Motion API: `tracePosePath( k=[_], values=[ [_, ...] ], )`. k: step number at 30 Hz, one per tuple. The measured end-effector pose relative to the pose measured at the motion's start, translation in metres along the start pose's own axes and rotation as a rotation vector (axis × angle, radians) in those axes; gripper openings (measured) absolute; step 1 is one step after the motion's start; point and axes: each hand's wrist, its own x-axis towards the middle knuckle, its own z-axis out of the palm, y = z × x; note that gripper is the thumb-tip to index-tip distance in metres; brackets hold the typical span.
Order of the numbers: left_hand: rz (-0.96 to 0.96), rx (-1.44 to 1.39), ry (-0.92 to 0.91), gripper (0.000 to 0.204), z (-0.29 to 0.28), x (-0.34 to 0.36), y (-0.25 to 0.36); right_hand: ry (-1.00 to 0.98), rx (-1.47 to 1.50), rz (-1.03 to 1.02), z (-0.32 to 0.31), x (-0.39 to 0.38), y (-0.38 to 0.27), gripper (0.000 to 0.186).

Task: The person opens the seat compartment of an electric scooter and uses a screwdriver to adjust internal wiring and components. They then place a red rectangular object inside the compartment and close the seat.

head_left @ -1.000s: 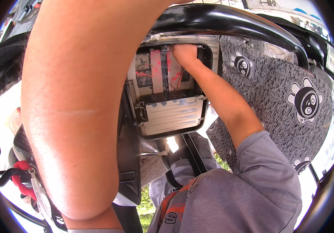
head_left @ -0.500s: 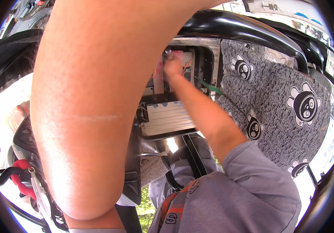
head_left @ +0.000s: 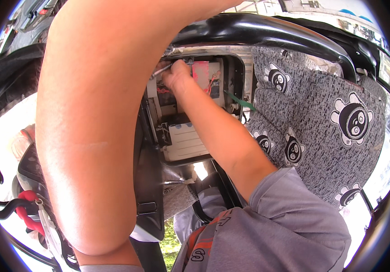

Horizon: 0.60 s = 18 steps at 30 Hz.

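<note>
My right hand (head_left: 176, 75) reaches into an open black-rimmed compartment (head_left: 238, 68), fingers closed around a slim shiny metal rod-like tool (head_left: 162, 70). The tool's far end is hidden behind my left arm (head_left: 95, 136), so its exact kind does not show. Beside the hand lies a pink-red patch (head_left: 200, 70) on a pale block. Red wires (head_left: 213, 84) run to the right of it. My left arm is raised across the view, and its hand lies beyond the top edge.
A grey patterned seat cover (head_left: 317, 104) with cartoon figures lies right of the compartment. Behind it curves a thick black glossy bar (head_left: 249, 29). A green strap (head_left: 240, 100) hangs over the compartment's right rim. A ribbed pale panel (head_left: 183, 141) sits at its near side.
My right hand has moved left inside the compartment, and the metal tool now shows in it. The pink-red patch is less covered. My left arm has shifted slightly left.
</note>
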Motion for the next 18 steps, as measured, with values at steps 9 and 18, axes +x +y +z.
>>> tracePosePath(
  k=[9,18],
  values=[
    [0.024,0.013,0.007,0.029,0.003,-0.01,-0.004,0.045,-2.215,-0.704,-0.055,-0.023,-0.123,0.039],
    [0.011,0.015,-0.004,0.028,0.005,-0.008,-0.005,-0.065,-2.147,-0.668,-0.05,-0.011,-0.127,0.039]
  ],
)
